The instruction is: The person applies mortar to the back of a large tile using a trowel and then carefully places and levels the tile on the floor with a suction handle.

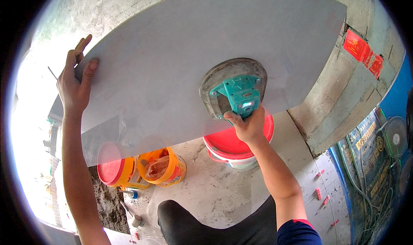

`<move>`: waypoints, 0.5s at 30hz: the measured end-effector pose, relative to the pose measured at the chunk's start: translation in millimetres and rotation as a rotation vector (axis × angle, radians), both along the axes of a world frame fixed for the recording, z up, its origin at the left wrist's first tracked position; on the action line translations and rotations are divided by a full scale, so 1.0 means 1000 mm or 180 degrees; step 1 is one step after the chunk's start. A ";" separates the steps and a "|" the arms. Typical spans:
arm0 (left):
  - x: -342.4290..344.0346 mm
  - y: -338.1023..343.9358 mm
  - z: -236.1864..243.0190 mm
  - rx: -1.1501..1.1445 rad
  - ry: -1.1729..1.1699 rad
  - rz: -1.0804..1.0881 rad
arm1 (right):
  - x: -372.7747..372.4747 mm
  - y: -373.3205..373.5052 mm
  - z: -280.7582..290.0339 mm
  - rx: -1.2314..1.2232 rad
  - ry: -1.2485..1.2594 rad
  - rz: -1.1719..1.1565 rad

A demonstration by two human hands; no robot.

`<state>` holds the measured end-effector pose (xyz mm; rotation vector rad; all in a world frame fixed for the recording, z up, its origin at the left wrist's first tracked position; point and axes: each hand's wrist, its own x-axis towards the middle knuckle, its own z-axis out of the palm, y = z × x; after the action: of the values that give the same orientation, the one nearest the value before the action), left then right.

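A large glossy grey tile (155, 64) stretches across the upper view, its edges bent by the lens. At its left edge my left hand (75, 86) holds on, thumb on the face and fingers round the edge, partly hidden. My right hand (251, 127) is closed round the teal handle of a tile vibrator (241, 92), which has a small lit display. The tool's rounded grey pad (211, 90) lies against the tile's face, right of the middle.
Below the tile stand a white bucket with a red lid (241, 152), an open orange bucket (174, 169) and a yellow bucket with a pinkish-red lid (135, 176). A mallet (136, 220) and red tile clips (318, 193) lie on the floor. Cables (365, 202) run at right.
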<state>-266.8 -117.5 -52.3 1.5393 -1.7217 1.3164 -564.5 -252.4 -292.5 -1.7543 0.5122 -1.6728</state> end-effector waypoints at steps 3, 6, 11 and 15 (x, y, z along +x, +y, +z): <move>0.001 0.000 0.000 0.0044 0.0100 -0.0009 | 0.000 0.000 0.000 0.0009 -0.0027 0.0013; 0.004 0.001 0.000 0.0052 0.0108 -0.0004 | 0.000 0.000 0.000 0.0046 -0.0026 0.0059; 0.002 0.000 0.002 -0.0032 -0.0126 -0.0004 | 0.000 0.001 0.000 0.0146 0.0025 0.0082; 0.000 0.000 0.001 -0.0075 -0.0184 -0.0055 | -0.001 0.001 -0.001 0.0182 0.0041 0.0105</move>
<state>-266.4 -117.8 -51.2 1.4838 -1.7444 1.3800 -565.7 -251.4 -293.9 -1.7242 0.5291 -1.6097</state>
